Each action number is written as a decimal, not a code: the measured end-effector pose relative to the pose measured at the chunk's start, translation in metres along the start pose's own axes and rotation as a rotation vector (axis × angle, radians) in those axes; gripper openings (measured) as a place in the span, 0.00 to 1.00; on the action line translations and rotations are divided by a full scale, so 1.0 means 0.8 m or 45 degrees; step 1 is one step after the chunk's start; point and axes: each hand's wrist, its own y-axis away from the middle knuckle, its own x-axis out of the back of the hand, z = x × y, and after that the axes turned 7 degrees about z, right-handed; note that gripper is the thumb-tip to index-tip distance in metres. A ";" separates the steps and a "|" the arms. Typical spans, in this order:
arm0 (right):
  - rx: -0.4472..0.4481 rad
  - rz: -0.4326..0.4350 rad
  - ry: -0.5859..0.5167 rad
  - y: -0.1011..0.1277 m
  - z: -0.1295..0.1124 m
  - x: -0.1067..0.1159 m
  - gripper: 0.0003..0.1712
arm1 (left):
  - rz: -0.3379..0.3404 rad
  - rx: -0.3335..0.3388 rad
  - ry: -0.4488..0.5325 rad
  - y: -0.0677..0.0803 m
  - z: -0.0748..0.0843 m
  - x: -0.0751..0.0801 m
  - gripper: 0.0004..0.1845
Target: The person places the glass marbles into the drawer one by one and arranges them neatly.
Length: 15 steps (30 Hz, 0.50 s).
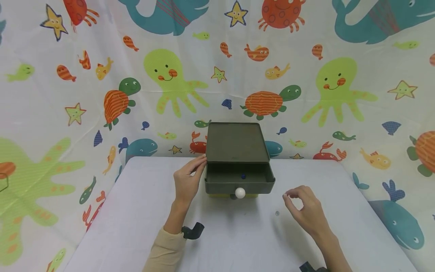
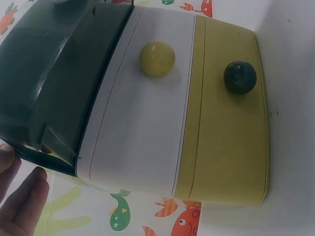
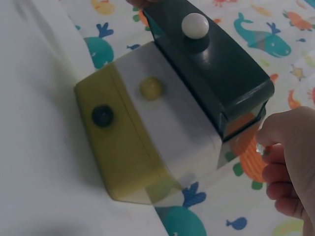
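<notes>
A small chest of drawers (image 1: pixel 236 141) with a dark green top stands on the table. Its green top drawer (image 1: pixel 222 187) is pulled out, and a small dark blue bead (image 1: pixel 243 176) lies inside. My left hand (image 1: pixel 187 180) touches the chest's left side with nearly straight fingers. To the right of the chest, my right hand (image 1: pixel 307 209) is raised over the table, pinching a small clear shiny piece (image 3: pixel 260 148) between thumb and forefinger. On the table near that hand lies a small clear round piece (image 1: pixel 276 213).
Below the green drawer are a white drawer (image 2: pixel 140 103) with a yellow knob and a yellow drawer (image 2: pixel 229 132) with a green knob. A white knob (image 1: pixel 240 193) sticks out in front. Behind the white table (image 1: pixel 142 211) hangs a sea-animal cloth (image 1: pixel 210 94).
</notes>
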 end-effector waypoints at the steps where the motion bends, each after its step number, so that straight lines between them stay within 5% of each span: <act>1: -0.003 0.003 0.003 -0.001 -0.001 0.001 0.12 | 0.002 -0.001 0.000 0.000 0.000 0.000 0.10; 15: 0.000 0.035 -0.009 -0.017 -0.017 0.011 0.15 | -0.008 0.032 -0.011 0.000 -0.001 -0.001 0.10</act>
